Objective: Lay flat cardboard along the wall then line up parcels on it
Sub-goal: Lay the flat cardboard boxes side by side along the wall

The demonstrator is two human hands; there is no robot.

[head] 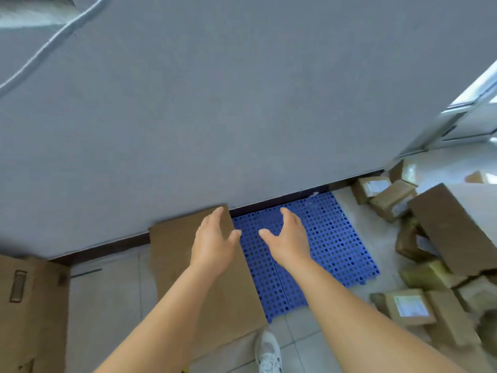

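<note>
At the far left, a box point(29, 313) stands on the floor, cut off by the frame edge, so its full shape is unknown. Right of it, the cardboard point(183, 267) lies flat on the floor with its far edge at the wall point(242, 103), partly overlapping the left side of a blue mat point(322, 238).

The left hand point(215, 238) hovers over the cardboard's far right corner, fingers straight and spread, gripping nothing; whether it touches the sheet cannot be told. The right hand point(287, 235) is likewise spread and empty, above the mat.

The cardboard step looks in hand or nearly done: the sheet seems placed, perhaps needing a last squaring to the wall. Next would come turning right for a parcel.

The parcels point(408, 308) lie heaped on the floor at the right, well apart from the cardboard, none yet lined up. That heap is blurred, so its count and labels are unreadable, and a long box point(451, 227) leans across it, hiding some. The arms cover part of the cardboard's near edge.
</note>
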